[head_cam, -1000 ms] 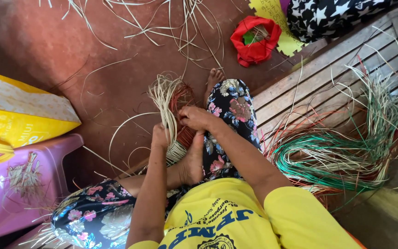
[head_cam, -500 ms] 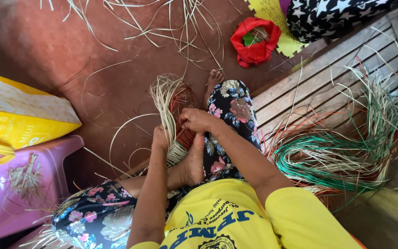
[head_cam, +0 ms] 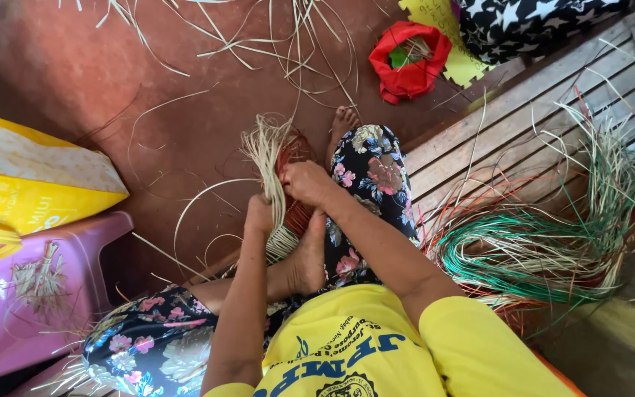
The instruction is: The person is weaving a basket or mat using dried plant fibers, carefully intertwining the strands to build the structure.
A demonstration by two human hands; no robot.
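A bundle of pale straw strips [head_cam: 270, 158] with red strands woven in stands upright between my knees. Its woven base [head_cam: 282, 242] rests against my bare foot [head_cam: 306, 257]. My left hand [head_cam: 259, 215] grips the strips low on the bundle. My right hand [head_cam: 304, 181] is closed on the strips a little higher, on the red side. Both forearms reach down from my yellow shirt over my floral trousers.
Loose straw strips [head_cam: 259, 37] litter the red floor. A coil of green, red and pale strips [head_cam: 538, 250] lies on the wooden slatted bench [head_cam: 479, 140] at right. A red bag [head_cam: 409, 60], a yellow bag [head_cam: 31, 184] and a pink plastic stool [head_cam: 31, 294] stand around.
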